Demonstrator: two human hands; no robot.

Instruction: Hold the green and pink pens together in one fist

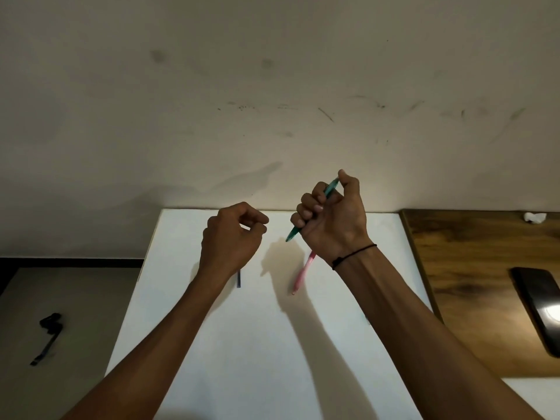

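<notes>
My right hand (333,216) is raised above a white table (257,344) and grips a green pen (292,233) in its curled fingers, with the thumb on the pen's upper end. My left hand (231,237) hovers beside it with fingers curled; whether thumb and fingertips pinch something small I cannot tell. A pink pen (301,274) lies on the table below my right wrist. A dark blue pen (238,279) lies partly hidden under my left wrist. A black cord is tied round my right wrist.
A wooden surface (472,268) adjoins the table on the right, with a dark phone (539,307) and a crumpled white scrap (533,217) on it. On the floor at the left lies a small black object with a strap (48,334). A scuffed wall rises behind.
</notes>
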